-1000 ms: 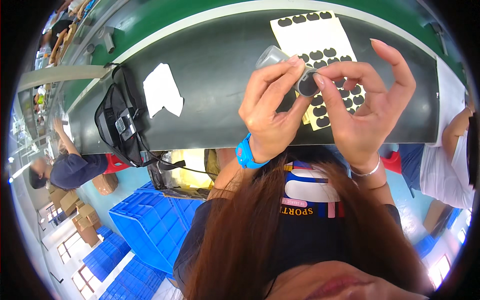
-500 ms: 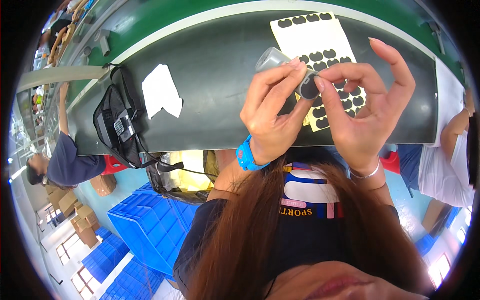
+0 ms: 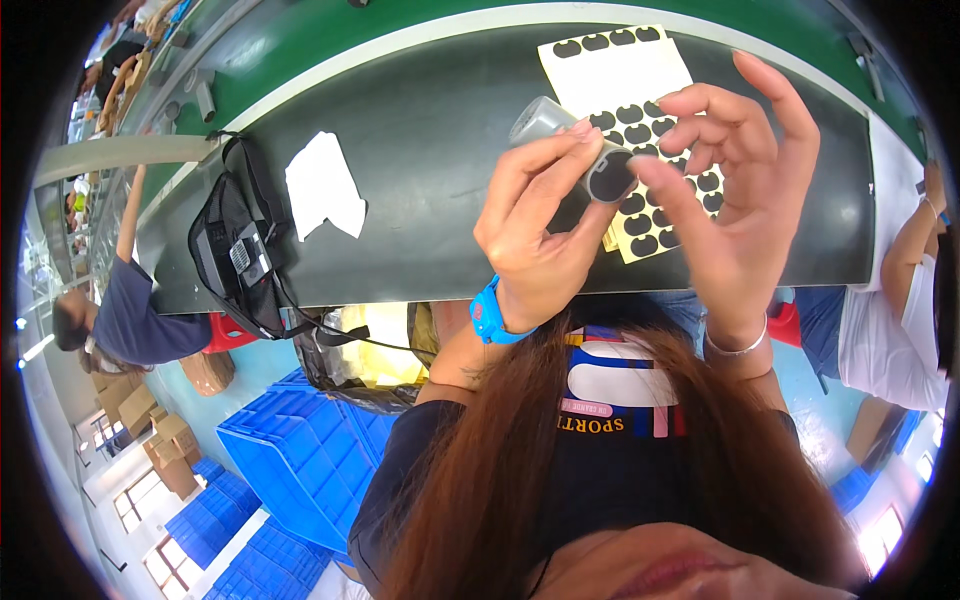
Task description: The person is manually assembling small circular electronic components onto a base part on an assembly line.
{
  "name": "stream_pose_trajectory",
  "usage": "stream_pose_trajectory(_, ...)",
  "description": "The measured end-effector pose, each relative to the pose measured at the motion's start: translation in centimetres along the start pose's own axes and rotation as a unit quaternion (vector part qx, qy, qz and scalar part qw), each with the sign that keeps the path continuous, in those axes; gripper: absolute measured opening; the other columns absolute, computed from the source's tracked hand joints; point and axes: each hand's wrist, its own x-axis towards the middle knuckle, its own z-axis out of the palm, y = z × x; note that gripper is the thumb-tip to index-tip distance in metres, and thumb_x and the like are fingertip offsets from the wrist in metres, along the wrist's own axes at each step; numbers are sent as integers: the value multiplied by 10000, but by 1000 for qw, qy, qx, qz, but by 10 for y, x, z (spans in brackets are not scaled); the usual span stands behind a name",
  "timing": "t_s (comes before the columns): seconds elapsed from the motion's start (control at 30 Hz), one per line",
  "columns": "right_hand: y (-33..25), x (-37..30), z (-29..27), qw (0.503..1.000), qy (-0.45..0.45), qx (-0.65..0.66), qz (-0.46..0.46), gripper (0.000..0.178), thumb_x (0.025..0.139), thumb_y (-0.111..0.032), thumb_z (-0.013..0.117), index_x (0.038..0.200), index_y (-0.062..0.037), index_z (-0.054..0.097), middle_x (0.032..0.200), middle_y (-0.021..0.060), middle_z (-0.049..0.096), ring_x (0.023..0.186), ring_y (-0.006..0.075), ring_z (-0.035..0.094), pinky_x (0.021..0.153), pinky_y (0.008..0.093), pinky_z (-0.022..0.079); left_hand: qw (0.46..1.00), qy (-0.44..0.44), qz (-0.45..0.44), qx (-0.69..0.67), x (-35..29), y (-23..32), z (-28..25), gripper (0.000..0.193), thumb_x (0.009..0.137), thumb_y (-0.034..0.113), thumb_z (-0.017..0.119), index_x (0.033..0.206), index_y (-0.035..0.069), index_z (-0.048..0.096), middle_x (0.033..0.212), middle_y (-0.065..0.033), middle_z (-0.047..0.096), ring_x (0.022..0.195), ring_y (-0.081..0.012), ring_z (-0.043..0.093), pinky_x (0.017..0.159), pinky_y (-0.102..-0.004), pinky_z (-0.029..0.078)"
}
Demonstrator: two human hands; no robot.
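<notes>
A grey cylindrical part [image 3: 545, 118] is tilted in my left hand [image 3: 540, 215], gripped between the fingers and thumb. On its near end, facing me, sits a round black sticker [image 3: 611, 177] with a small notch at its edge. My right hand [image 3: 745, 190] is raised just to the right of that end, fingers spread and curved; I see nothing in them. Its thumb tip is close to the sticker, and I cannot tell whether it touches. Beneath both hands lies a cream sheet [image 3: 615, 80] bearing rows of notched black stickers, some rows bare.
The dark work surface [image 3: 430, 170] carries a crumpled white paper [image 3: 325, 185] and a black mesh bag [image 3: 235, 240] to the left. Below its near edge are a bin with a black liner [image 3: 370, 350] and blue crates [image 3: 300, 440]. Other people sit on both sides.
My right hand's finger and thumb have let go of the sticker's edge, opened and drawn slightly away. The black sticker on the part's end is now more fully visible. My left hand barely moved.
</notes>
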Motion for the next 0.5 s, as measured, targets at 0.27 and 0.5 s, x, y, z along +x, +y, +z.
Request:
stream_pose_trajectory(0.27,13,5,-7,980,-45,161,109,443,851,65,599,1261,33,435,1063,127,604,897,108,572,779,207,457,998,7,-26,-54,-3,-4,3,542,620,-185,731,1127,-12,652,1063,-121,569,976,-192,605,874,-297,517)
stream_pose_trajectory(0.5,17,8,-2,961,-91,204,165,413,848,66,603,1234,19,465,1008,94,615,923,104,585,791,196,455,999,19,-25,-28,-1,-2,1,409,633,-77,772,1026,-10,683,1008,-127,639,947,-247,655,812,-313,536)
